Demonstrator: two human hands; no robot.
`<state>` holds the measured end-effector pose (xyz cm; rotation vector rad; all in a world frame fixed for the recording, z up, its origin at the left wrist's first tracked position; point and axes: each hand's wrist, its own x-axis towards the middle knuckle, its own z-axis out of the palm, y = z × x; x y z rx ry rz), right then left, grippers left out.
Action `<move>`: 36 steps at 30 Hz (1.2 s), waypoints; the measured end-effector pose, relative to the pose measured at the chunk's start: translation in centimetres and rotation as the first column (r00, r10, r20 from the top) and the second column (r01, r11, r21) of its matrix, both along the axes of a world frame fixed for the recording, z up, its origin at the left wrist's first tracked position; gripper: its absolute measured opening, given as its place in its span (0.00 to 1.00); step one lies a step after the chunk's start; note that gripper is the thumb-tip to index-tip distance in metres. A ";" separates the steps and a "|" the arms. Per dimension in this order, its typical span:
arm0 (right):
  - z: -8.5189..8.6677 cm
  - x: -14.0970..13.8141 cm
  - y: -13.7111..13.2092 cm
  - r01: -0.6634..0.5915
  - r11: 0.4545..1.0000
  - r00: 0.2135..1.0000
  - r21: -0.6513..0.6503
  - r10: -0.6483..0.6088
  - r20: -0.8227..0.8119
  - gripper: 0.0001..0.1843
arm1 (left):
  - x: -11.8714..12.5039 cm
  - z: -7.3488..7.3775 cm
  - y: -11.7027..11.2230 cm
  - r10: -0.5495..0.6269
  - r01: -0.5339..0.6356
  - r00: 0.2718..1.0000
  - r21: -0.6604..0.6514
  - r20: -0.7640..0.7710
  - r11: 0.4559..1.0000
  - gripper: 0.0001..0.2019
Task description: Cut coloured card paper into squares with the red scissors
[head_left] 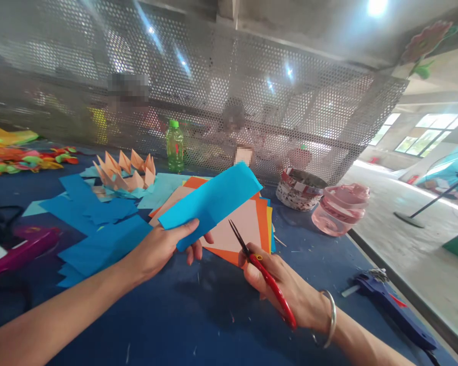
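Note:
Between the thumb and fingers of my left hand (164, 246) is a folded strip of blue paper (213, 201), slanting up to the right. My right hand (277, 282) grips a pair of red-handled scissors (269, 279), their dark blades close together and pointing up left, just apart from the strip. Beneath the strip lies a stack of coloured paper (248, 223) with peach, orange, yellow and blue sheets. Left of my left hand, blue paper pieces (103, 244) overlap on the dark blue table (198, 315). Behind them stands a ring of peach folded paper points (125, 173).
A green-capped bottle (174, 147) stands by the perforated metal screen (198, 66). At the right are a paper-covered round container (301, 188), a pink clear bottle (339, 208) and a blue glue gun (393, 305). A magenta tool (26, 251) and colourful pieces (26, 157) lie left.

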<state>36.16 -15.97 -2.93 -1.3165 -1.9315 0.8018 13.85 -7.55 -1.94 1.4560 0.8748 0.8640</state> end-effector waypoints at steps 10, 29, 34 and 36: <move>0.1 -0.4 0.3 -0.057 0.989 0.995 -0.137 0.068 0.073 0.28 | 0.3 -0.6 -1.0 -0.092 0.094 0.995 -0.052 0.035 0.994 0.12; -0.3 -0.6 0.4 -0.143 0.974 0.990 -0.175 0.142 -0.020 0.33 | 1.0 -0.6 -2.1 -0.100 0.117 0.990 -0.173 0.099 0.978 0.11; -0.4 -0.6 0.5 -0.152 0.972 0.988 -0.181 0.153 -0.010 0.31 | 0.9 -0.7 -2.2 -0.094 0.109 0.990 -0.153 0.103 0.982 0.12; -0.4 -0.5 0.5 -0.152 0.973 0.988 -0.175 0.153 -0.008 0.31 | 0.9 -0.6 -2.3 -0.091 0.106 0.991 -0.157 0.101 0.982 0.12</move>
